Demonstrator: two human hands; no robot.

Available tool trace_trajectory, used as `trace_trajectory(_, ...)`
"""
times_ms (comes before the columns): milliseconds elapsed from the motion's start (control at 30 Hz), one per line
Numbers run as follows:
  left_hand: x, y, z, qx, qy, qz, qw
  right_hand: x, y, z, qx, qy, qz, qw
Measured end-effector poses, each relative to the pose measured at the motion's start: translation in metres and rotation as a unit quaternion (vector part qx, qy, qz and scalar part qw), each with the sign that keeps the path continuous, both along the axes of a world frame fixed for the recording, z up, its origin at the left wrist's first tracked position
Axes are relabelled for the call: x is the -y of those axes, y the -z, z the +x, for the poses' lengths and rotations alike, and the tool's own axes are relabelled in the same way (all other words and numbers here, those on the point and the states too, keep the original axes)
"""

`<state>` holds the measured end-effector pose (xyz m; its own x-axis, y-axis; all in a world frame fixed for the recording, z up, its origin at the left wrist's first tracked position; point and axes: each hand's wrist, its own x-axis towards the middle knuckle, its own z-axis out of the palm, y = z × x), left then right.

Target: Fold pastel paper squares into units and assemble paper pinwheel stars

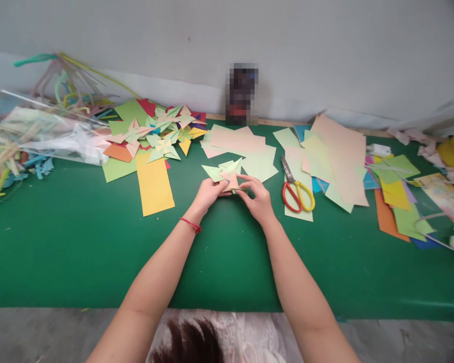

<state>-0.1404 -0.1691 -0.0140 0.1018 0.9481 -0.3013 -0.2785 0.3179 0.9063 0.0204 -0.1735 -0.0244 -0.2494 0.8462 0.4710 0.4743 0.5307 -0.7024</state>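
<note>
Between my hands, above the middle of the green table (219, 252), is a folded paper piece (230, 177) in pale green and pink, with pointed green flaps rising at its back. My left hand (209, 194) pinches its left side, thumb on top. On its right side, my right hand (256, 197) grips the lower edge between thumb and fingers. Sheets of pink paper (234, 141) and light green paper (259, 164) lie just behind it. Scissors (295, 189) with one red and one yellow handle rest on paper to the right of my right hand.
Several folded paper pieces (162, 146) are heaped at the back left, near a yellow sheet (155, 186). Pipe cleaners and a clear plastic bag (60, 133) fill the far left. Coloured sheets (395, 201) and a white cable (435, 242) lie right. A blurred-out object (242, 93) stands against the wall.
</note>
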Motion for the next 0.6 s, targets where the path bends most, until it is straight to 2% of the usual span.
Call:
trace_trajectory(267,-0.001,0.018,-0.001,-0.078,-0.013,0.039,0.996,0.003,0.001,-0.004,-0.027,0.05,-0.024,0.998)
trace_trajectory(600,-0.001,0.012,0.004,-0.061,-0.01,0.051,0.997,0.001,0.003,-0.006,-0.03,0.068,-0.028,0.997)
